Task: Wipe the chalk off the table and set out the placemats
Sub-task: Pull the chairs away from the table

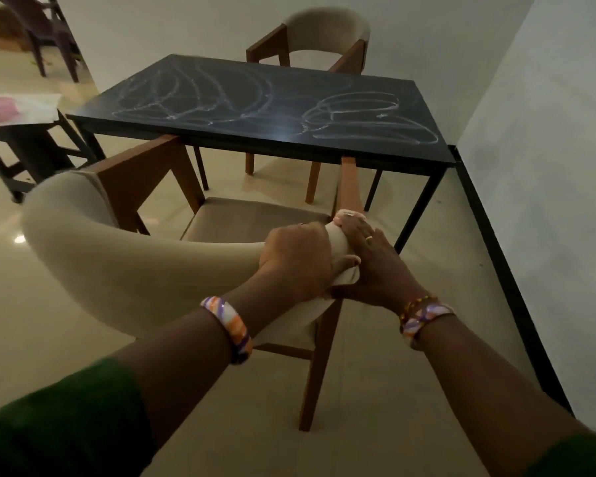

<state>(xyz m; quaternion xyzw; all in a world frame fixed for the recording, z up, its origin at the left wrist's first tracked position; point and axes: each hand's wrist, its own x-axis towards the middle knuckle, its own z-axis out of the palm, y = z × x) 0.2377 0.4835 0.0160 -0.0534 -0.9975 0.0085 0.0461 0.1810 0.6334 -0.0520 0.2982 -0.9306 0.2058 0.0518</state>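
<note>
- The near chair (124, 256) stands at the worktop's (410, 132) near edge, its front posts touching that edge; bare floor lies to its right, up to the wall.
- Chalk (241, 98) scrawls cover the dark worktop from end to end; a second chair (324, 32) sits at the far edge.
- Left hand (295, 259) and right hand (372, 266) both curl their grip around the near chair's padded back at its right end.

There is one view only, from a wide-angle camera on the person's head. It looks forward and down, very near to the left hand (295, 261) and right hand (372, 266). Beyond the hands, farther away, it takes in the table (255, 132).
</note>
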